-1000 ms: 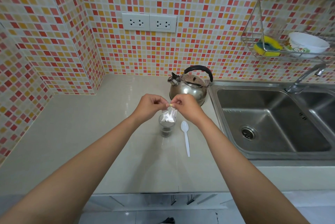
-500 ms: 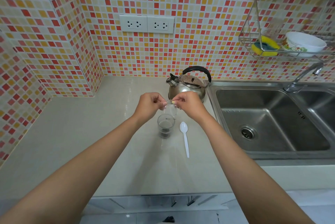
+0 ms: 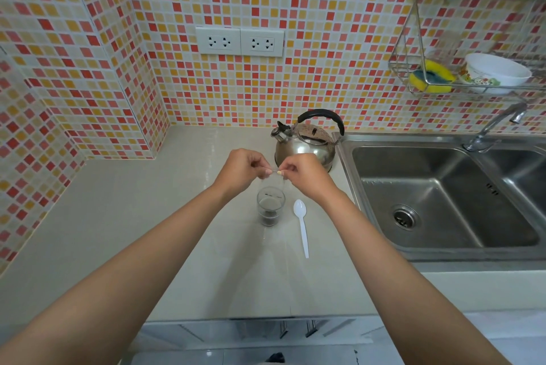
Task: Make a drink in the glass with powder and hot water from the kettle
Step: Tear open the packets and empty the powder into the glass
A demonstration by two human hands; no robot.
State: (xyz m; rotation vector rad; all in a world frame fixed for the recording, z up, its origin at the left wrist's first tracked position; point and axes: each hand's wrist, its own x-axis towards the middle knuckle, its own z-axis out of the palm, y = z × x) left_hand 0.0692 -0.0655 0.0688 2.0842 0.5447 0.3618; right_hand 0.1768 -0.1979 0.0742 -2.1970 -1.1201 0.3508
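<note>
A small clear glass point(image 3: 270, 208) stands on the beige counter point(image 3: 147, 231) with dark powder in its bottom. Just above it my left hand point(image 3: 240, 169) and my right hand point(image 3: 304, 177) both pinch the top edge of a small clear plastic bag point(image 3: 273, 180), which hangs over the glass and looks empty. A white plastic spoon point(image 3: 302, 227) lies to the right of the glass. The steel kettle point(image 3: 305, 143) with a black handle stands behind my hands, against the sink's edge.
A steel double sink point(image 3: 443, 196) fills the right side, with a tap point(image 3: 496, 125) at its back. A wire rack point(image 3: 413, 48) on the tiled wall holds a sponge point(image 3: 432, 79) and a white bowl point(image 3: 496, 72). Two wall sockets point(image 3: 239, 41) sit above the counter.
The powder that was in the bag is now in the glass. The bag has been lifted slightly and hangs empty between my hands.
</note>
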